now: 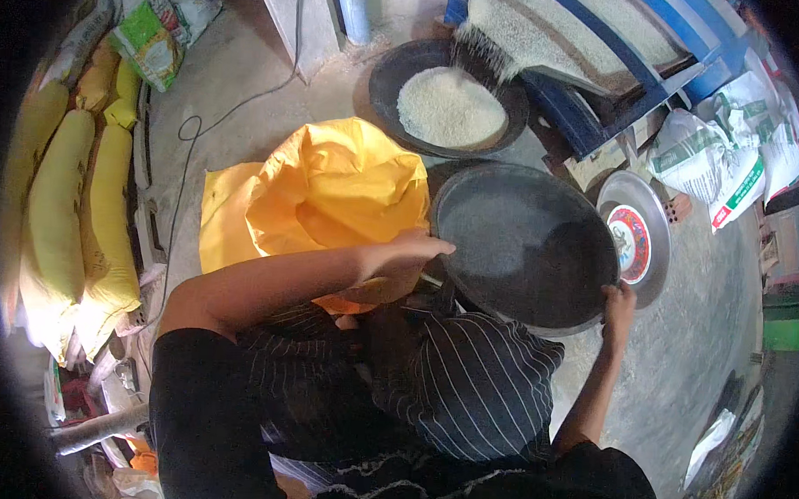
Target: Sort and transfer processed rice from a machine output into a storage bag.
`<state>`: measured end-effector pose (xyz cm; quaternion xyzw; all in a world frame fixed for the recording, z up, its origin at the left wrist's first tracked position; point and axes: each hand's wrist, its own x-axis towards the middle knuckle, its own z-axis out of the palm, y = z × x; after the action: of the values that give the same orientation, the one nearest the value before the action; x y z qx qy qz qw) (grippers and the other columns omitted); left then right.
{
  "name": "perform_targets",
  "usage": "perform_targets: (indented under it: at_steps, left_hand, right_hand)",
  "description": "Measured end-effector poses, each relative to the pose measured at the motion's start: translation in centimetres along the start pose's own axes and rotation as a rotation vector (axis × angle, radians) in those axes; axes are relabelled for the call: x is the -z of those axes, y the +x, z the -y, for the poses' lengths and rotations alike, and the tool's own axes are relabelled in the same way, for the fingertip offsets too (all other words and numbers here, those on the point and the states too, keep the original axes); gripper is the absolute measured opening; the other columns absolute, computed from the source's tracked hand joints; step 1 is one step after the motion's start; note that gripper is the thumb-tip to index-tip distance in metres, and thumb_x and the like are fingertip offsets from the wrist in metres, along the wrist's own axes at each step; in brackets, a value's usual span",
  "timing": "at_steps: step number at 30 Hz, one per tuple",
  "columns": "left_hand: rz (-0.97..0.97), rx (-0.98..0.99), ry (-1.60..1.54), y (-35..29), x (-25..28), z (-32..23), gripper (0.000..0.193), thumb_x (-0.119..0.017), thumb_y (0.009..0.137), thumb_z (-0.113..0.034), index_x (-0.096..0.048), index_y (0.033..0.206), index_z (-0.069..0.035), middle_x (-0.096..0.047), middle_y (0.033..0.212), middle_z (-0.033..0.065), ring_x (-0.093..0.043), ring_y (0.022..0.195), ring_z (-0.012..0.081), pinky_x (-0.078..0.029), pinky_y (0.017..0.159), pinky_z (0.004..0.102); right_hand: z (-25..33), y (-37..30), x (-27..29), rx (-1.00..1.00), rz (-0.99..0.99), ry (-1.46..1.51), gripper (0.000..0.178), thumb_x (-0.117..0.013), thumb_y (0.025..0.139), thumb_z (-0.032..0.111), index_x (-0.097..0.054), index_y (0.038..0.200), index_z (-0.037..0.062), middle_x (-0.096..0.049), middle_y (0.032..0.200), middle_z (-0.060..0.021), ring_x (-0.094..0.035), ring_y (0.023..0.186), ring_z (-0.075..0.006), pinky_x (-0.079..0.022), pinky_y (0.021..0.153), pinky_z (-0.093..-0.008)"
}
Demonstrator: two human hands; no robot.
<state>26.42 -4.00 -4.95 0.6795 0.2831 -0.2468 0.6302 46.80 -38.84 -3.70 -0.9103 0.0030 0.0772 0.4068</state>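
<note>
A wide, round black basin [523, 245] is held above my striped lap, nothing visible inside it but light and shadow. My left hand [408, 252] grips its left rim, thumb over the edge, with the other fingers hidden. On the lower right rim, my right hand [619, 310] has its fingers closed around the edge. Just left of the basin stands a wide-mouthed yellow sack [349, 173], its top folded outward, close to my left hand. Beyond, a second black basin [392, 78] sits on the floor with a heap of white rice [448, 109] in it.
Rice streams off a blue-framed machine [599, 67] into the far basin. A metal bowl [656, 250] with a red-patterned plate [633, 244] lies at the right, near white bags [715, 155]. Full yellow sacks [58, 202] line the left; a cable [187, 167] crosses the floor.
</note>
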Motion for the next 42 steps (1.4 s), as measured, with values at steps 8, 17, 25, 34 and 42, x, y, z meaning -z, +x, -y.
perform_targets:
  at_steps: [8,17,25,34,42]
  left_hand:
    - [-0.154,-0.150,0.150,-7.7,0.0,-10.7,0.045,-0.058,0.078,-0.037,-0.061,0.091,0.006,-0.062,0.077,0.0120,-0.059,0.075,0.0269,-0.047,0.073,0.0349]
    - [-0.280,-0.271,-0.303,-4.2,8.6,-13.2,0.048,-0.061,0.079,-0.037,-0.052,0.114,-0.007,-0.056,0.112,0.0088,-0.053,0.102,0.0259,-0.037,0.093,0.0408]
    - [-0.319,-0.319,-0.457,-0.4,14.2,-11.8,0.050,-0.058,0.080,-0.036,-0.050,0.117,-0.003,-0.054,0.111,0.0119,-0.050,0.104,0.0299,-0.034,0.096,0.0484]
    - [-0.406,-0.277,-0.664,3.4,18.8,-8.5,0.048,-0.060,0.080,-0.032,-0.050,0.117,-0.004,-0.054,0.111,0.0126,-0.051,0.103,0.0312,-0.038,0.090,0.0502]
    - [-0.269,-0.229,-0.824,8.0,19.9,-6.0,0.050,-0.064,0.074,-0.019,-0.045,0.118,-0.006,-0.046,0.114,0.0156,-0.045,0.110,0.0381,-0.044,0.088,0.0582]
  right_hand:
    - [7.2,1.7,7.5,0.091,-0.012,0.325,0.020,-0.059,0.067,0.014,-0.063,0.079,-0.0017,-0.057,0.070,-0.0043,-0.049,0.063,-0.0139,-0.037,0.060,-0.0266]
    - [13.0,5.8,-0.6,0.027,0.123,0.736,0.023,-0.064,0.070,0.015,-0.060,0.084,-0.0022,-0.058,0.070,-0.0035,-0.055,0.062,-0.0163,-0.044,0.059,-0.0264]
    - [16.3,11.0,-7.4,-0.092,0.114,0.687,0.011,-0.065,0.070,0.016,-0.055,0.070,0.0109,-0.053,0.060,0.0008,-0.044,0.042,-0.0107,-0.029,0.037,-0.0264]
    - [20.0,13.1,-16.1,0.034,0.233,0.717,0.009,-0.061,0.072,0.010,-0.059,0.075,0.0016,-0.055,0.065,-0.0038,-0.049,0.053,-0.0146,-0.037,0.047,-0.0274]
    - [16.3,19.6,-23.1,0.103,0.403,1.003,0.010,-0.058,0.076,0.012,-0.061,0.080,0.0031,-0.055,0.068,-0.0015,-0.049,0.056,-0.0117,-0.039,0.052,-0.0259]
